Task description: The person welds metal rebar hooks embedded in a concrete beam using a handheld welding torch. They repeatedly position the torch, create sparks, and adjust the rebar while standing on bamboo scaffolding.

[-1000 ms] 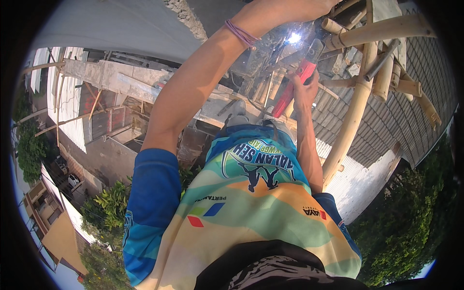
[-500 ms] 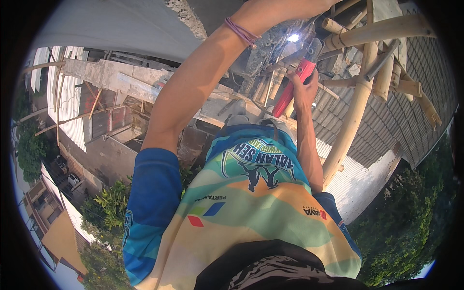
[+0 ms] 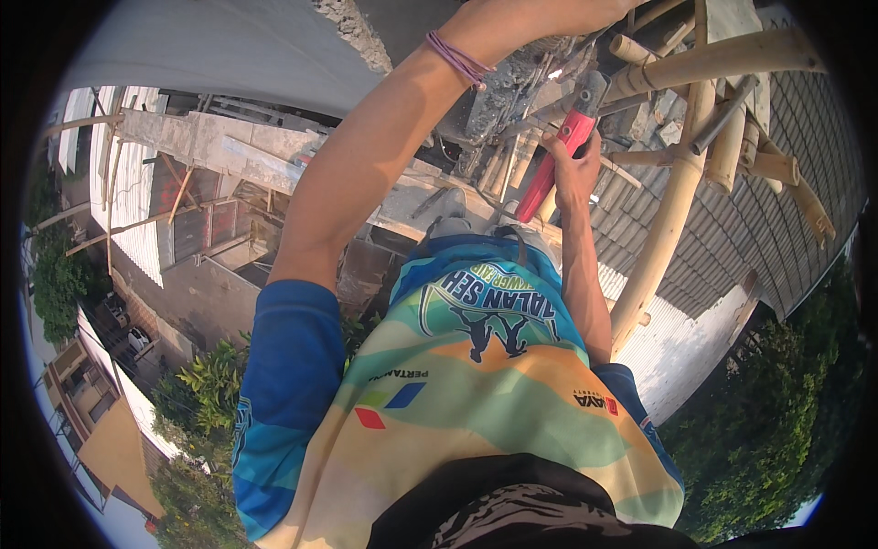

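Observation:
My right hand (image 3: 576, 171) is closed around a red-handled tool (image 3: 556, 166) with a grey metal head, which looks like a welding electrode holder. Its head points up and away from me, beside rough broken concrete (image 3: 498, 108) with thin metal bars showing. My left arm (image 3: 366, 156), with a purple cord round the wrist, reaches across above it to the right. Only part of my left hand (image 3: 594, 11) shows at the top edge; its fingers are cut off, so what it touches is hidden.
Bamboo poles (image 3: 666, 206) form a scaffold at the right, over a tiled roof (image 3: 732, 215). A grey slab or wall (image 3: 238, 50) spans the upper left. Wooden planks and a concrete ledge (image 3: 201, 142) lie beyond my feet, high above trees (image 3: 197, 384) and buildings.
The bright white-blue light beside the tool's head has gone out, leaving a small glint. Both arms and the tool hold almost the same position.

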A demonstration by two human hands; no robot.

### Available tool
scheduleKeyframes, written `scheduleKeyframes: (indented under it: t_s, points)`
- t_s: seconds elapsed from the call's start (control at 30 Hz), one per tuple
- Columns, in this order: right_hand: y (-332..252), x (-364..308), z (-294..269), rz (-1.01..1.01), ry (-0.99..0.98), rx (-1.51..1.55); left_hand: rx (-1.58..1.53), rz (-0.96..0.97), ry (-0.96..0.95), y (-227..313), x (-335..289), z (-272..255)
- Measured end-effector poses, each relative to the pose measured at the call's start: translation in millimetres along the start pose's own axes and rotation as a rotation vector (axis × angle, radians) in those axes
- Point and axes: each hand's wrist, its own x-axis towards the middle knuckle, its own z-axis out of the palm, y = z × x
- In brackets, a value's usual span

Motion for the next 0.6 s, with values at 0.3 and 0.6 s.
scheduleKeyframes:
  t_s: [0.3, 0.6]
  points:
    - [-2.6, -0.3, 0.5, 0.016, -0.012, 0.043, -0.018, -0.018, -0.026, 2.1, 0.3, -1.9]
    - [9.8, 4.0, -3.8, 0.031, -0.042, 0.019, -0.050, -0.085, -0.026, 4.0, -0.2, -0.6]
